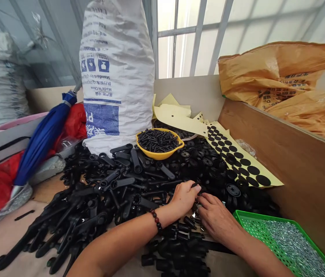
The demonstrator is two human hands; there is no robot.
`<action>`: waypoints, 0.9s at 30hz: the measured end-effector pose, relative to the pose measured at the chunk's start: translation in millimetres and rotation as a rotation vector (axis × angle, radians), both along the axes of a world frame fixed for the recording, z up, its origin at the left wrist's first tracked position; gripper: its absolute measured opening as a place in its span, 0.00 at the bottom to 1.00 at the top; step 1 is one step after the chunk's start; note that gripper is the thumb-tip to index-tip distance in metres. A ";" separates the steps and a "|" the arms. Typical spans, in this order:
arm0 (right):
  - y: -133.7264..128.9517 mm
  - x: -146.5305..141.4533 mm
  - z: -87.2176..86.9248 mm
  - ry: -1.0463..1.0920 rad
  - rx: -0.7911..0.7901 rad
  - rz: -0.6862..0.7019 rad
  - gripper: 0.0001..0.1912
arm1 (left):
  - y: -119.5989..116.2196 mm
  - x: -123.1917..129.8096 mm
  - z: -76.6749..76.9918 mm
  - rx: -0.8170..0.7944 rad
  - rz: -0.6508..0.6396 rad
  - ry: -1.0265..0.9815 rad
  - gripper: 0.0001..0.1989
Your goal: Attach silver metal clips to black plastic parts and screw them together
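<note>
My left hand [184,197], with a dark beaded bracelet at its wrist, reaches over a heap of black plastic parts. Its thumb and fingers are pinched together at a small dark piece, mostly hidden. My right hand [214,215] meets it from the right, fingers curled inward and tips close to the left thumb. What it grips is covered by the fingers. Just below the hands lie short black cylindrical pieces [189,222] and some shiny metal bits. Black crank-like arms [123,182] are piled to the left, and round black discs [233,190] to the right.
A yellow bowl [159,156] of black ribbed screw-like pieces stands behind. At right are a green basket [249,231] of metal pins and a yellow sheet [273,181] of black round stickers, beside a wooden wall [292,165]. A white sack [133,77] and blue umbrella [45,134] stand left.
</note>
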State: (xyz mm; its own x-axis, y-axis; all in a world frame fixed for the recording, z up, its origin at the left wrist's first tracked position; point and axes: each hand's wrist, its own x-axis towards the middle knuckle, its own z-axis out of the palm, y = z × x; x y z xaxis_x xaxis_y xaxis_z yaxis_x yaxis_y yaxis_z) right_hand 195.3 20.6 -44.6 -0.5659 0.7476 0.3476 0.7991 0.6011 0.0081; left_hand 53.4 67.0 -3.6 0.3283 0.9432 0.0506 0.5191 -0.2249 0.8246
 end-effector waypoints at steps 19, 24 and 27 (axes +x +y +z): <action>-4.7 12.3 9.0 0.079 0.019 0.000 0.12 | -2.1 -30.0 5.2 0.265 -0.338 0.335 0.13; -5.1 13.6 14.2 0.077 0.013 -0.022 0.11 | -6.0 -42.8 12.0 0.329 -0.345 0.470 0.12; -5.6 13.4 15.8 0.076 0.007 -0.039 0.11 | -10.6 -48.1 11.4 0.362 -0.390 0.569 0.09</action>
